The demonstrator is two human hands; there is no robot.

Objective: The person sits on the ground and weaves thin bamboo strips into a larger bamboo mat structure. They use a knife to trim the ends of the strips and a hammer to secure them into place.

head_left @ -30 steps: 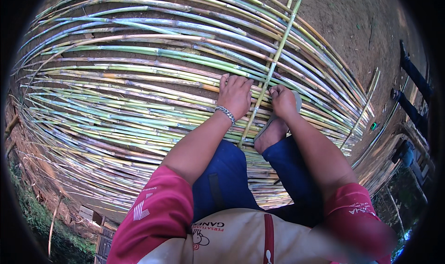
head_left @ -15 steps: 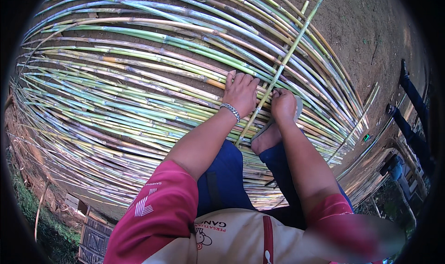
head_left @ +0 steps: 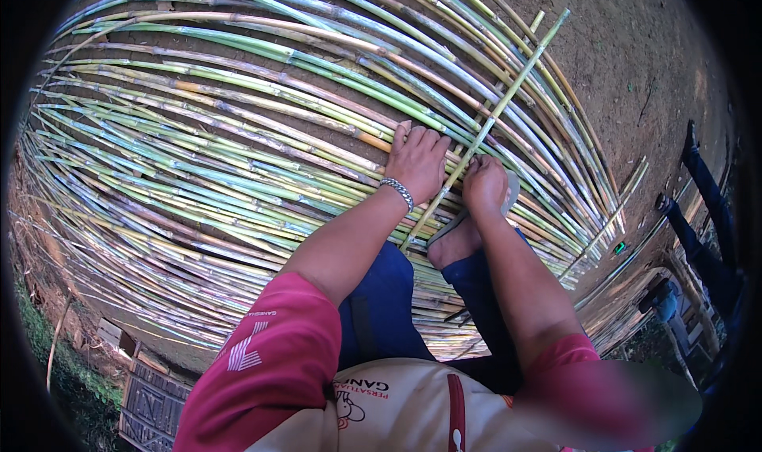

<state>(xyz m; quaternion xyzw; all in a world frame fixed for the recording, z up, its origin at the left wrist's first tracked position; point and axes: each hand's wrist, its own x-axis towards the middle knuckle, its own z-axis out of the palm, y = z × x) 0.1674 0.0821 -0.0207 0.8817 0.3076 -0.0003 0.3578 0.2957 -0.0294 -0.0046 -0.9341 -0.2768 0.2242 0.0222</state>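
Note:
Many long, jointed green and yellow cane stalks [head_left: 262,123] lie side by side in front of me. One green cross stalk [head_left: 508,95] runs slantwise over them, and another thinner stalk [head_left: 537,22] shows partly beneath, beside it. My left hand [head_left: 417,162] is palm down left of the cross stalk, fingers bent over the canes, fingertips hidden. It wears a chain bracelet [head_left: 397,192]. Just right of the cross stalk, my right hand [head_left: 486,184] is closed, its knuckles up; what it pinches is hidden. My sandalled foot [head_left: 454,244] stands on the canes below the right hand.
Bare brown soil [head_left: 611,63] lies at the upper right. Another person's dark-trousered legs [head_left: 706,202] are at the right edge. A short stalk [head_left: 607,223] crosses the cane ends. A small green object [head_left: 619,247] is nearby. Wooden slats [head_left: 155,400] show at the lower left.
My head view has shifted slightly, so the canes sit a little higher and the cross stalk's far end farther right. Both hands keep nearly the same place and pose on the canes.

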